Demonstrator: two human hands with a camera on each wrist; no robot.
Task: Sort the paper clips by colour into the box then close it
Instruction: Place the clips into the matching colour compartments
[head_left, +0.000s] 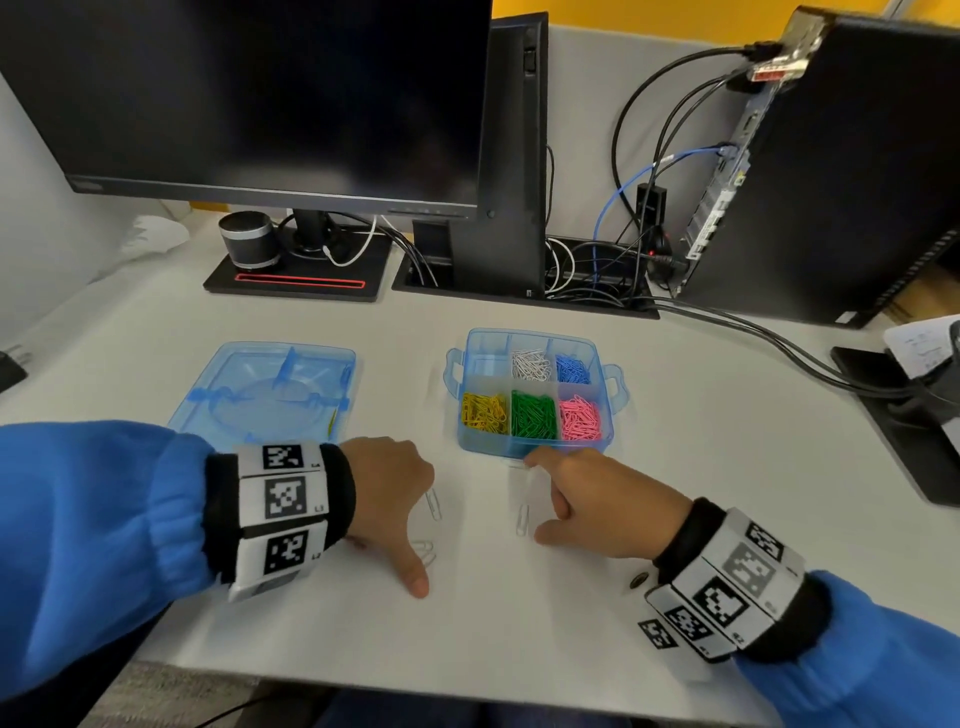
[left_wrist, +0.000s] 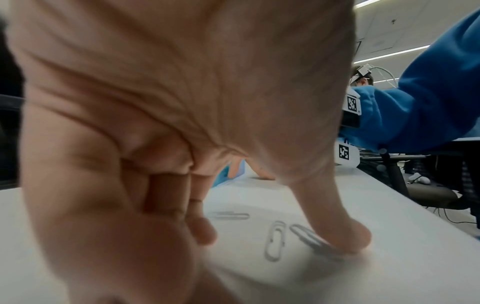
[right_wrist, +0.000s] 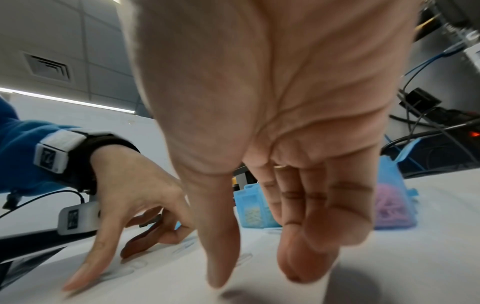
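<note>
The blue clear box (head_left: 535, 447) stands open on the desk. It holds white (head_left: 530, 364), blue (head_left: 572, 370), yellow (head_left: 484, 412), green (head_left: 533, 414) and pink (head_left: 580, 418) clips in separate compartments; its far-left one looks empty. The lid (head_left: 265, 387) lies flat to the left. Three white clips (head_left: 432, 504) (head_left: 426, 552) (head_left: 522, 519) lie loose on the desk between my hands. My left hand (head_left: 410, 525) has bent fingers and its thumb (left_wrist: 345, 236) presses on the desk at a clip (left_wrist: 306, 235). My right hand (head_left: 540, 496) points its index finger at the box front and holds nothing.
A monitor (head_left: 260, 93) on a black base (head_left: 298, 283), a small speaker (head_left: 248, 241), a black tower (head_left: 852, 171) and cables (head_left: 769, 332) line the back and right. A thin yellow sliver (head_left: 332, 418) lies at the lid's right edge.
</note>
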